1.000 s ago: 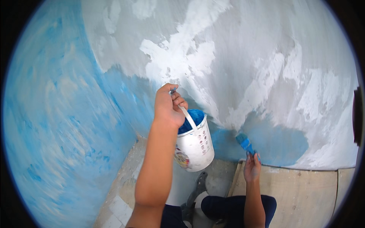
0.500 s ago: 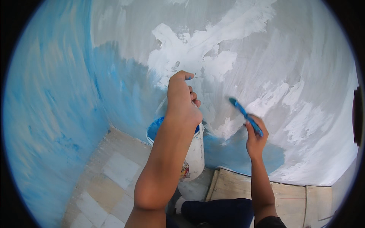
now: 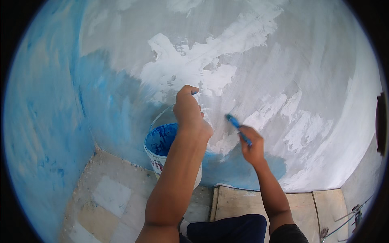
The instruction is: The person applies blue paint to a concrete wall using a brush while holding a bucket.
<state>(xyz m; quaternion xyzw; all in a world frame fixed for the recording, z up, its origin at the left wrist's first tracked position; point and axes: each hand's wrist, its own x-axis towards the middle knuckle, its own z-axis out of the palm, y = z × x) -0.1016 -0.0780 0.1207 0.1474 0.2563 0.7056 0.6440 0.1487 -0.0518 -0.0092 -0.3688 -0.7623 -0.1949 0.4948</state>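
Observation:
My left hand [image 3: 188, 108] is closed, with blue paint on its thumb, and grips the thin wire handle [image 3: 157, 117] of a white bucket [image 3: 155, 161]. The bucket hangs under my left forearm, which hides part of it; its inside is coated with blue paint. In my right hand [image 3: 253, 145] is a paintbrush [image 3: 238, 126] smeared with blue, its handle between the fingers. The brush tip points up and left, close in front of the wall [image 3: 259, 73]; I cannot tell whether it touches.
The wall has grey, rough white and blue areas. A blue-painted wall [image 3: 44, 121] meets it at a corner on the left. Below lie a patchy tiled floor [image 3: 109, 194] and wooden boards [image 3: 291, 198]. Thin rods or wires [image 3: 352, 214] show at the lower right.
The view has shifted, and the bucket shows more of its blue inside. My right hand and the brush have moved left, nearer to my left hand. Both hands keep their hold.

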